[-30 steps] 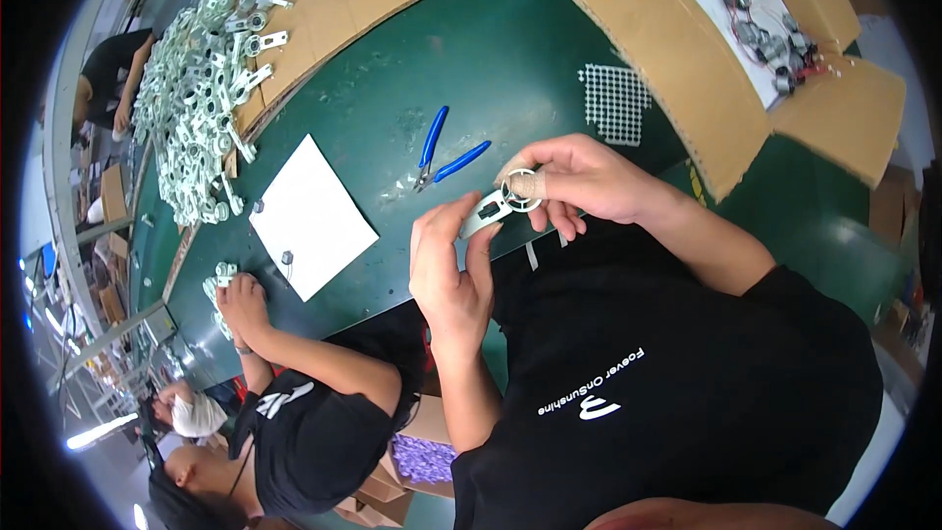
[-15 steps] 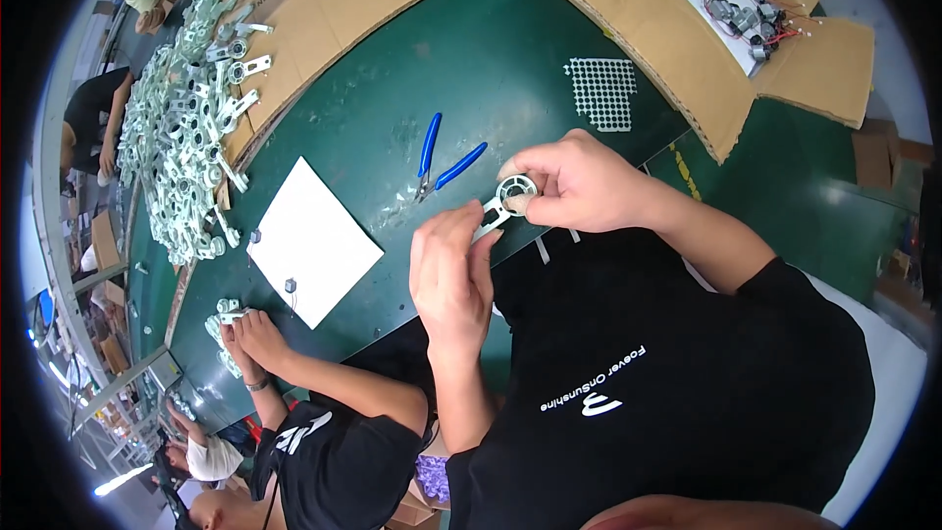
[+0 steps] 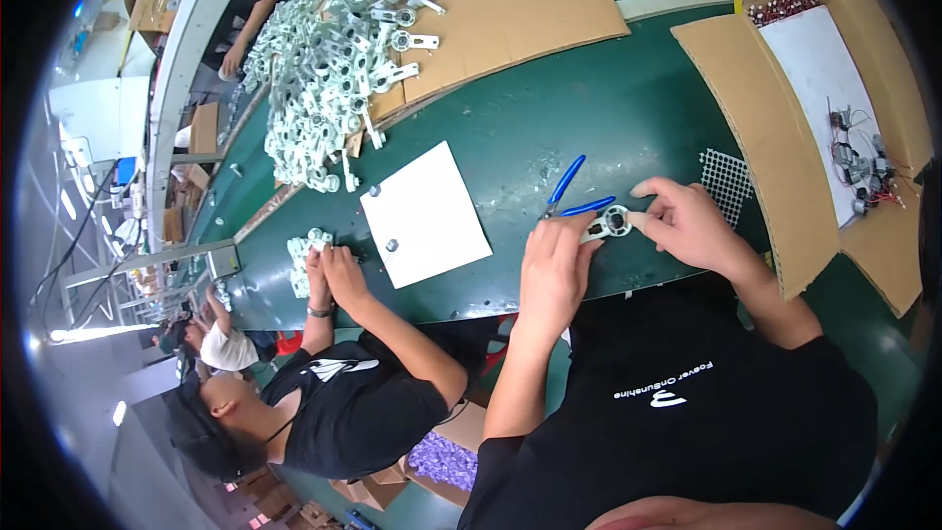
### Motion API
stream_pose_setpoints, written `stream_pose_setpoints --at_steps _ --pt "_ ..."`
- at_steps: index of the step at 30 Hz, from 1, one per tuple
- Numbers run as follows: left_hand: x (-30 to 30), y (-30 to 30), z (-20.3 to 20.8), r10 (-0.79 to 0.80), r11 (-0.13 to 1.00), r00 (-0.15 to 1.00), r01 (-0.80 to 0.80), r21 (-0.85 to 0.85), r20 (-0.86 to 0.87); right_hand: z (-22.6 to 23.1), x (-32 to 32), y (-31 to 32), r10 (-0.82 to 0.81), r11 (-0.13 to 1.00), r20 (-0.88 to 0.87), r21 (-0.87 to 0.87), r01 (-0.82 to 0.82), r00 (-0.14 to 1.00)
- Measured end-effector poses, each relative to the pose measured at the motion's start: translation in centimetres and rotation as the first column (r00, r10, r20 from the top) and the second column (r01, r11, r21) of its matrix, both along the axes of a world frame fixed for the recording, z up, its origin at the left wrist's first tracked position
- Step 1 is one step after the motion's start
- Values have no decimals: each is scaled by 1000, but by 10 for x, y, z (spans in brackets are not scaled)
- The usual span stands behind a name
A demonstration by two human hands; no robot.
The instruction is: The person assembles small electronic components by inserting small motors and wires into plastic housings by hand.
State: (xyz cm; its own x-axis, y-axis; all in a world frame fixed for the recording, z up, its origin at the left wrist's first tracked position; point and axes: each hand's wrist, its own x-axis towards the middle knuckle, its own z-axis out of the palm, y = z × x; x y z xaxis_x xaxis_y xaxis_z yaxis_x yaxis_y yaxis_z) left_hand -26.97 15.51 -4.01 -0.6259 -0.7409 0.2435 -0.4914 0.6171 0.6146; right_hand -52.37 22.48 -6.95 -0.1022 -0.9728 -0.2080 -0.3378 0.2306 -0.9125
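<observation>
A green table (image 3: 530, 108) is stretching across the frame. On it are lying a cardboard sheet (image 3: 520, 20) at upper centre, pale parts (image 3: 300, 265) at left, a white sheet (image 3: 437, 216) left of centre, blue-handled pliers (image 3: 567, 180) right of centre, and a perforated sheet (image 3: 726, 185) farther right.

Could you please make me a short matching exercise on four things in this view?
Column one:
1. Pliers
2. White sheet
3. Pile of pale parts
4. Single ring-ended part

Column two:
A. Partly lying over brown cardboard
B. Held in the person's left hand
C. Blue handles
D. Small grey pieces at its left edge

Right pairs: 1-C, 2-D, 3-A, 4-B.
</observation>
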Motion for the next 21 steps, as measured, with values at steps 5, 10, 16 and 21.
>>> stream_pose_setpoints --at_steps 5,10,16,21 --pt "78 -96 -32 526 834 850 -514 -201 7 -5 -7 11 7 999 72 -36 -4 997" --pt "74 -188 54 498 707 862 -466 -533 -93 -47 3 27 3 987 14 -162 -1 1000" --pt "-40 -134 80 108 962 986 -136 -235 -128 -39 4 34 -126 935 -143 -348 69 982" --pt "-122 -99 114 -213 907 974 169 -386 -74 -36 -8 65 -198 800 63 -566 199 978"
